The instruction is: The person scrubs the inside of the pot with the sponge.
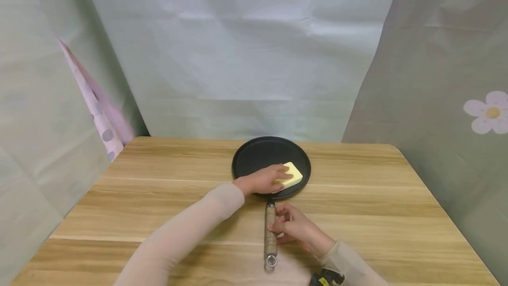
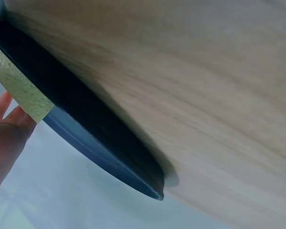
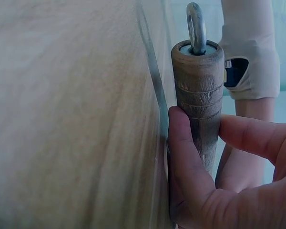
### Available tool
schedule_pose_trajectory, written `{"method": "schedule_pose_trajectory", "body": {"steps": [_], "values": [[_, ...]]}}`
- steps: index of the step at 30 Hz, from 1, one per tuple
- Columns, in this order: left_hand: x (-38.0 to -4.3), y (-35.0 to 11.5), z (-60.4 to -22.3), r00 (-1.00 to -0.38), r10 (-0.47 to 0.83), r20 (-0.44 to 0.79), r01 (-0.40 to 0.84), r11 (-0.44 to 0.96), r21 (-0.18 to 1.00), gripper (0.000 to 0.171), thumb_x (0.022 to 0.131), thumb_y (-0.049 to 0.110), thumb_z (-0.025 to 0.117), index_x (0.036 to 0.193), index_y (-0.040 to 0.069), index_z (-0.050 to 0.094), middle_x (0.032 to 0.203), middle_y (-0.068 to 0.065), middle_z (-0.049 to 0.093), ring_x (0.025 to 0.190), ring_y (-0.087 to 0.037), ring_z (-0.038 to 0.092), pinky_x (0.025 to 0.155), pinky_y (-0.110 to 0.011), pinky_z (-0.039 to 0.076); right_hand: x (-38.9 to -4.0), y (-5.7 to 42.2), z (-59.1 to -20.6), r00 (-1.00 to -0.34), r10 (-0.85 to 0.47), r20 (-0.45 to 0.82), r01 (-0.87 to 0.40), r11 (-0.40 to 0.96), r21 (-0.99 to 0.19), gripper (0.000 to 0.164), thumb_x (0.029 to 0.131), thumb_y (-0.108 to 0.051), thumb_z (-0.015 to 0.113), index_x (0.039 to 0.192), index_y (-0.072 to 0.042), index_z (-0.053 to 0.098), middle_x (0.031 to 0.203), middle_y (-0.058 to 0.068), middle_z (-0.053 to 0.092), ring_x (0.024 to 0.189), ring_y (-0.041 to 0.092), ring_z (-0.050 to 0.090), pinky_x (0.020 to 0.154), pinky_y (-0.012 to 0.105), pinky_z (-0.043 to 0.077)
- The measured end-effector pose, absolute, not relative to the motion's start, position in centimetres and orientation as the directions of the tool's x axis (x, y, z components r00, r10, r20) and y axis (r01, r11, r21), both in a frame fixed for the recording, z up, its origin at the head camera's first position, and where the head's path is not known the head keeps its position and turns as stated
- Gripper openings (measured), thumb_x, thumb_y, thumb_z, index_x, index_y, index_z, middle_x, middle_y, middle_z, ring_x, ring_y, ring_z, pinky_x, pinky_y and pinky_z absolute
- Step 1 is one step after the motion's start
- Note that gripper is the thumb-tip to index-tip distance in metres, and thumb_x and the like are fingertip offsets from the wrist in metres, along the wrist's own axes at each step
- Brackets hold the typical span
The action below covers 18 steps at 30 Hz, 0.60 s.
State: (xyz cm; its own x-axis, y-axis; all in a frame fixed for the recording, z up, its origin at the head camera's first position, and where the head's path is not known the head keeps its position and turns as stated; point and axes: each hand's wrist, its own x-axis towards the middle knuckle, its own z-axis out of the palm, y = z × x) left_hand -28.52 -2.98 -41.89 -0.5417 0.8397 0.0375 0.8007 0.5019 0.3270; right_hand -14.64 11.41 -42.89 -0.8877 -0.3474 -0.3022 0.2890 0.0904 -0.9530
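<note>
A round black frying pan lies flat on the wooden table, its wooden handle with a metal ring pointing toward me. My left hand reaches over the pan and grips a pale yellow sponge at the right side of the cooking surface. The left wrist view catches the side of the sponge with fingers against it, beside the pan's raised rim. My right hand holds the handle from the right; in the right wrist view, thumb and fingers stand on either side of the handle.
The wood-grained table extends to both sides of the pan. Behind it hangs a pale sheet, close to the pan's far rim. A black device sits at my right wrist.
</note>
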Motion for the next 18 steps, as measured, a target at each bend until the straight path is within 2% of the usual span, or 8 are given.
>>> {"method": "schedule_pose_trajectory", "body": {"steps": [18], "values": [[-29.3, -0.4, -41.5, -0.578, 0.816, -0.018, 0.784, 0.561, 0.267, 0.046, 0.096, 0.016, 0.058, 0.14, 0.007, 0.05, 0.148, -0.017, 0.04, 0.139, -0.03, 0.032, 0.114, -0.038, 0.025, -14.8, 11.5, -43.0, -0.888, -0.349, -0.3, 0.288, 0.087, -0.954, 0.046, 0.081, 0.003, 0.065, 0.118, 0.009, 0.039, 0.088, 0.011, 0.049, 0.073, 0.019, 0.058, 0.066, 0.038, 0.058]]}}
